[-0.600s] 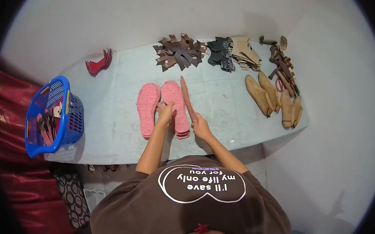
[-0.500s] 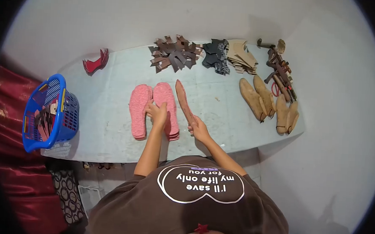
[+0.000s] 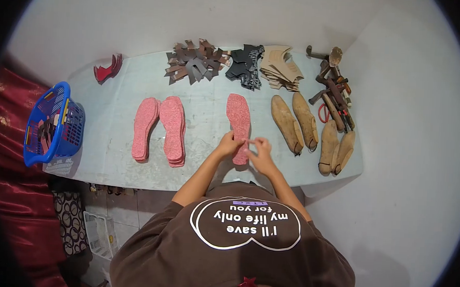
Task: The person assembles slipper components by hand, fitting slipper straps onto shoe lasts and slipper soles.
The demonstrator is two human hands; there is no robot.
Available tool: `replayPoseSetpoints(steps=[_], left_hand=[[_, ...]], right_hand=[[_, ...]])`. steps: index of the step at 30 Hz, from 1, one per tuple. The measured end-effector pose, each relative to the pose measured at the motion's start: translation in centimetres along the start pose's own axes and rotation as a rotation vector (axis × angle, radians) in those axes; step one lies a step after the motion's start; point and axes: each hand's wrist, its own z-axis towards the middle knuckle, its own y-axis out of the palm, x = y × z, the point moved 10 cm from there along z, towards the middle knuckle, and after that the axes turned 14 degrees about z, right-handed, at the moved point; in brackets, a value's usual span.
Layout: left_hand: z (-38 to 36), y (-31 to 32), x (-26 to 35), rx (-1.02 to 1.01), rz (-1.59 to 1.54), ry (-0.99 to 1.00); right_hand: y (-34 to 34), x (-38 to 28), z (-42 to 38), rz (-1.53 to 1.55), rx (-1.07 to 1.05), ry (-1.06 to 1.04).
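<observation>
A pink speckled sole [image 3: 239, 115] is held over the table, its toe end pointing away from me. My left hand [image 3: 230, 144] grips its left edge near the heel, thumb on top. On the sole's right side is my right hand [image 3: 260, 154], its fingers apart and the fingertips at the edge; whether they grip it is unclear. Two stacks of pink soles lie to the left, one [image 3: 145, 128] beside the other [image 3: 173, 133].
A blue basket [image 3: 64, 129] with cut pieces stands at the left. Along the back lie red pieces [image 3: 108, 69], brown pieces [image 3: 196, 64], black pieces [image 3: 245, 66] and beige pieces [image 3: 282, 65]. Wooden lasts [image 3: 288, 123] and tools [image 3: 339, 92] are at the right.
The single sole has turned from edge-on to its pink face. My left hand has left the sole stacks and taken hold of it. The view has shifted right.
</observation>
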Motion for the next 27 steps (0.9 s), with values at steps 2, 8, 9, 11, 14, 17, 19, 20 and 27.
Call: replayPoseSetpoints(steps=[2,8,9,11,14,17,19,20,27], left_hand=[[0.3,0.4,0.6,0.018,-0.053,0.018],[2.7,2.2,-0.8,0.203,0.173,-0.02],[3.2,3.0,-1.7,0.17,0.221,0.005],[3.4,3.3,-1.8,0.146,0.269,0.025],[1.7,3.2,0.4,0.149,0.363,0.063],[1.5,3.9,1.5,0.06,0.586,0.102],[0.8,3.2,3.0,0.252,0.738,0.236],[0.8,3.4,2.9,0.248,0.741,0.231],[-1.6,3.0,4.0,0.095,1.129,0.097]], right_hand=[[-5.9,-0.7,0.8,-0.106,0.246,-0.104],[-20.3,5.1,2.7,-0.336,0.642,0.059],[-22.0,7.2,3.1,-0.373,0.688,0.195],[-22.9,10.6,4.5,-0.399,0.575,0.371],[-23.3,14.5,5.2,-0.393,0.388,0.536],[-23.5,17.1,6.4,-0.315,0.302,0.495],[-22.9,16.7,6.7,-0.268,0.287,0.483],[-22.9,17.1,6.5,-0.208,0.247,0.55],[-22.5,17.2,7.0,0.505,0.144,0.733]])
